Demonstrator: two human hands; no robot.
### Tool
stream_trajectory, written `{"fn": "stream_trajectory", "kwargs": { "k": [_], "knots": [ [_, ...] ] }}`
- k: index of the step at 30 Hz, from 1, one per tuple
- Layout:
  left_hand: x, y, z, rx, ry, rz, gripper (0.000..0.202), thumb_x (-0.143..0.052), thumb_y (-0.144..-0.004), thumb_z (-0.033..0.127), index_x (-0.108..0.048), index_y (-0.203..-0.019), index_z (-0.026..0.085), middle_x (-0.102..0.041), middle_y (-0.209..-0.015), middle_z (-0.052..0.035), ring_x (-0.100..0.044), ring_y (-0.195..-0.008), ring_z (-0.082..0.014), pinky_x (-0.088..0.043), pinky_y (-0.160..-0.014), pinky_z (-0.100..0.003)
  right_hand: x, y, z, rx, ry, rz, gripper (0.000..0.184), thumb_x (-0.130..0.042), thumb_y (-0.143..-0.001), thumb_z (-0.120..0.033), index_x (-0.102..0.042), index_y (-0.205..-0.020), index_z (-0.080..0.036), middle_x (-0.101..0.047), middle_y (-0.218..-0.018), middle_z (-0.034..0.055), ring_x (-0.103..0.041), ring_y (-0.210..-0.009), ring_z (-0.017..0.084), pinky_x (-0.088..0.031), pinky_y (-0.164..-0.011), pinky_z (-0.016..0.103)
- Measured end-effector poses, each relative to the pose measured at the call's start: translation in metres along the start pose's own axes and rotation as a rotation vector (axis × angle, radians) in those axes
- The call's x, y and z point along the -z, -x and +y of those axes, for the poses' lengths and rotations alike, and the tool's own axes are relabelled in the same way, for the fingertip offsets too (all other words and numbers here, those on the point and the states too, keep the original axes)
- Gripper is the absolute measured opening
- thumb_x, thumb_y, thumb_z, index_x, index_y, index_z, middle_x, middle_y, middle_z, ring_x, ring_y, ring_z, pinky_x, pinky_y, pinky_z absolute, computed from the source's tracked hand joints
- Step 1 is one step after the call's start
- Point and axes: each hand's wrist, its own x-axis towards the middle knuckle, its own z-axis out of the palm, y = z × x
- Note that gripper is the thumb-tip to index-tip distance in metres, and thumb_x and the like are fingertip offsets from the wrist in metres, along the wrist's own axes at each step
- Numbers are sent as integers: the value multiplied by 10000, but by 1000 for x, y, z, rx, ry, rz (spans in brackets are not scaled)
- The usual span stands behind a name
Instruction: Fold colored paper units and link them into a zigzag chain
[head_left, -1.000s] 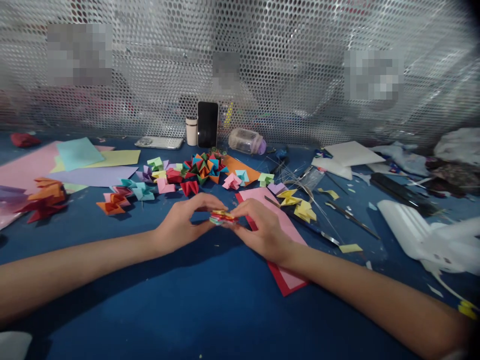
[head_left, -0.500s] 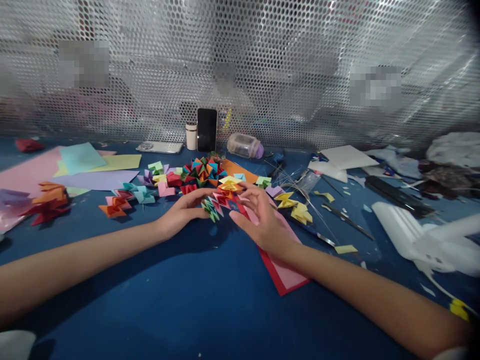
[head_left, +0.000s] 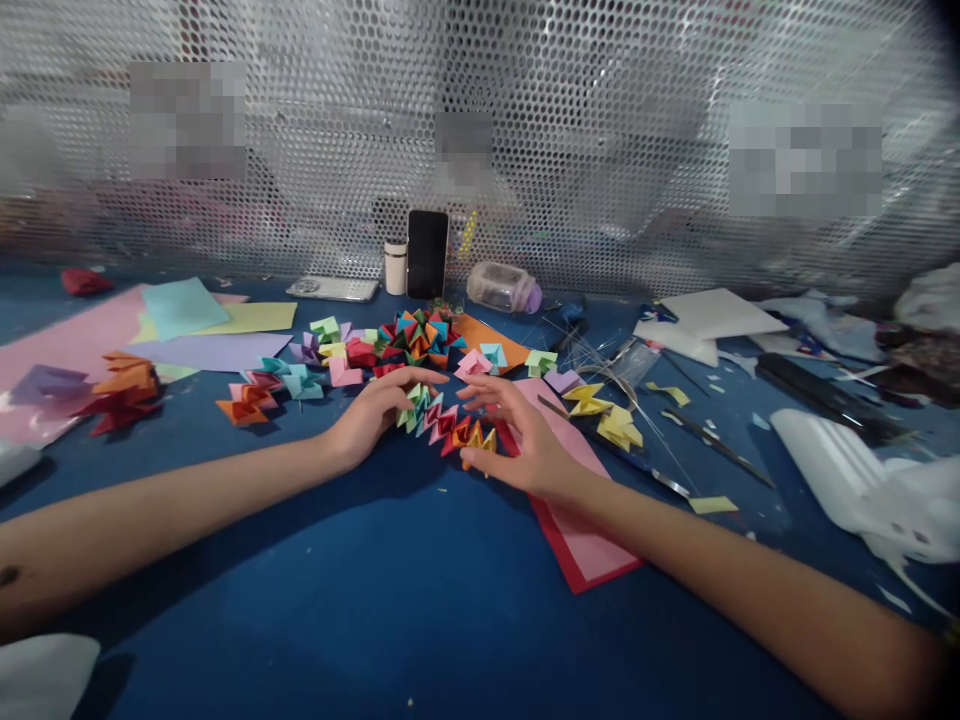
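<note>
A chain of folded paper pieces [head_left: 444,421] in green, pink, red and yellow lies stretched between my two hands on the blue table [head_left: 390,590]. My left hand [head_left: 375,413] grips its green end, fingers curled round it. My right hand [head_left: 517,435] holds the yellow-orange end, fingers partly spread over it. Behind them sits a round multicoloured paper star [head_left: 416,335].
Loose folded pieces [head_left: 300,375] and coloured paper sheets [head_left: 210,335] lie to the left, and a pink-on-red sheet [head_left: 577,530] lies under my right forearm. A phone [head_left: 427,254], a small white cylinder [head_left: 395,267] and a tipped jar [head_left: 502,287] stand by the perforated screen. Wires, tools and white objects clutter the right.
The paper stack was pressed flat between both hands, then sprang open; now it is stretched lower into a sideways chain, with my hands further apart.
</note>
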Motion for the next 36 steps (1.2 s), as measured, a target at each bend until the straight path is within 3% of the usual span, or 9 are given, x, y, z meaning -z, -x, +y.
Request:
{"fn": "stream_trajectory", "kwargs": {
  "k": [3, 6, 9, 19, 21, 25, 27, 32, 36],
  "knots": [
    [-1, 1, 1, 58, 61, 50, 287, -488, -633, 131, -649, -864, 184, -569, -881, -6, -482, -761, -147, -371, -663, -263, -2, -1, 4, 17, 46, -9, 739, -762, -678, -261, -400, -1320, -315, -538, -1235, 53, -541, -1112, 223, -487, -909, 405],
    [-3, 1, 2, 91, 104, 103, 206, -544, -620, 131, -603, -810, 186, -510, -774, 16, -455, -663, -115, -355, -590, -231, -1, -2, 6, 5, 88, 17, 705, -711, -702, -189, -403, -1323, -316, -549, -1207, 44, -537, -1098, 215, -481, -910, 402],
    [-4, 1, 3, 78, 122, 142, 164, -609, -603, 121, -547, -743, 181, -512, -805, 24, -461, -662, -98, -362, -564, -206, 0, -1, 4, -7, 112, 64, 654, -646, -710, -114, -422, -1295, -302, -554, -1201, 43, -535, -1080, 207, -474, -918, 404],
    [1, -1, 2, -20, 143, 338, 200, -576, -556, 78, -513, -719, 174, -469, -754, 27, -402, -634, -84, -294, -496, -184, 0, -3, 6, -121, 49, 291, 521, -636, -693, -137, -496, -1181, -251, -562, -1172, 55, -545, -1020, 205, -477, -878, 391],
    [1, -1, 3, -20, 122, 299, 202, -575, -561, 93, -516, -735, 178, -467, -749, 27, -395, -620, -89, -293, -499, -200, 1, -3, 6, -126, 42, 300, 514, -643, -689, -141, -502, -1171, -249, -560, -1155, 54, -543, -993, 199, -476, -871, 388],
    [1, 1, 2, -34, -21, 67, 133, -569, -663, 202, -542, -791, 182, -533, -780, 3, -460, -686, -136, -351, -595, -253, 0, -2, 1, -105, 5, 196, 542, -668, -697, -181, -478, -1198, -262, -541, -1184, 61, -536, -1002, 205, -463, -890, 402],
    [0, 2, 2, -62, -133, 7, 100, -546, -733, 263, -552, -789, 180, -556, -777, -13, -486, -739, -166, -367, -658, -282, 0, -2, -1, -115, -24, 165, 517, -685, -711, -225, -486, -1186, -263, -540, -1189, 62, -534, -1006, 206, -451, -909, 407],
    [2, 0, -1, -115, -225, 92, 123, -483, -807, 251, -582, -812, 179, -575, -871, -28, -501, -846, -186, -374, -723, -295, 2, -6, 3, -265, -137, 239, 229, -558, -837, -337, -550, -1051, -255, -573, -1127, 53, -544, -995, 202, -444, -902, 405],
    [3, 0, -3, -141, -185, 170, 107, -498, -802, 238, -581, -839, 181, -568, -922, -27, -500, -886, -181, -385, -746, -290, 4, -9, 10, -330, -196, 339, 167, -484, -868, -348, -563, -977, -250, -593, -1068, 44, -539, -1042, 208, -431, -915, 404]
  ]
}}
